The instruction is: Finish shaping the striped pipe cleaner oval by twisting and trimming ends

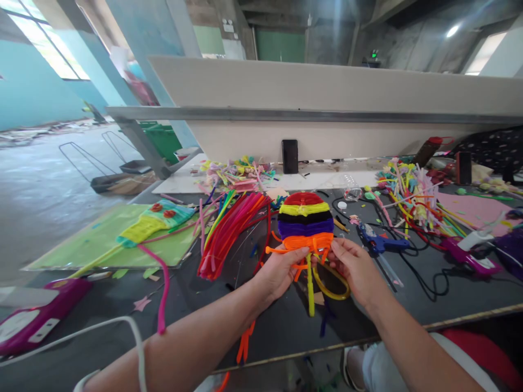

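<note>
A striped piece of fuzzy stems point(305, 219), banded red, yellow, black, purple and orange, stands out beyond my hands near the table's middle. At its lower left, my left hand point(278, 272) pinches the orange end between thumb and fingers. My right hand point(354, 267) is closed on the orange end from the right side. Below the orange band hang a yellow-green stem point(311, 288) and a yellow ring point(341, 296), the ring lying beside my right fingers. Some fingertips of both hands are hidden behind the piece.
Red and pink stems point(232, 234) lie left of centre. A blue glue gun point(384, 243) and black cables are at right. Purple tools point(472, 258) lie at both sides. A phone point(290, 157) leans on the white board. Green sheet point(98, 234) at left holds a fuzzy flower piece.
</note>
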A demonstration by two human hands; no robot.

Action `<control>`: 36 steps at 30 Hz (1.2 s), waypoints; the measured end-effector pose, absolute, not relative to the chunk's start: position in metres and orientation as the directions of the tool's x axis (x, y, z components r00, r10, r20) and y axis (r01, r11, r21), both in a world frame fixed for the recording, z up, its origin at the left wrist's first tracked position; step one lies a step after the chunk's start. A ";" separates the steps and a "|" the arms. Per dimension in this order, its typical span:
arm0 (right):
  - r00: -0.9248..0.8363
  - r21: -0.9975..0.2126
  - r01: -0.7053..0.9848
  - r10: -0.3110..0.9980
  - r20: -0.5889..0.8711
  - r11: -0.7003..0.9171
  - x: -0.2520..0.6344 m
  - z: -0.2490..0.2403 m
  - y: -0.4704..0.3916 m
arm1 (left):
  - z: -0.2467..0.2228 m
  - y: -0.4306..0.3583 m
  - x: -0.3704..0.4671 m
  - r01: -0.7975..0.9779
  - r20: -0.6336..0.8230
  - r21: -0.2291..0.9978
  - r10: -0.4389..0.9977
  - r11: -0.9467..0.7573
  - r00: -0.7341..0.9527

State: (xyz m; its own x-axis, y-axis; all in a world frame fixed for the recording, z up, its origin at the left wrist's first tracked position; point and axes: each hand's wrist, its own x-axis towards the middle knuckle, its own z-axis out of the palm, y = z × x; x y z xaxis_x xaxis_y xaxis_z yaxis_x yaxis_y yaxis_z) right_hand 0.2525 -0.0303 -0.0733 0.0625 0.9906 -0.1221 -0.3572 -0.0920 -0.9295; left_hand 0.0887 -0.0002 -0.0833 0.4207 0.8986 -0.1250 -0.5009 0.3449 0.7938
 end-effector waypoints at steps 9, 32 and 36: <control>-0.117 -0.827 -0.476 0.954 -0.276 -0.298 0.269 -0.077 -0.026 | -0.071 0.000 0.073 -0.346 -0.102 0.825 0.720 0.447 0.687; -0.223 -0.836 -0.332 0.898 -0.380 -0.437 0.247 -0.089 -0.032 | -0.028 0.021 0.049 0.150 0.328 0.742 0.549 -0.653 0.769; -0.218 -0.831 -0.319 0.888 -0.404 -0.456 0.246 -0.089 -0.033 | -0.033 0.023 0.049 0.199 0.317 0.527 0.408 -0.826 0.856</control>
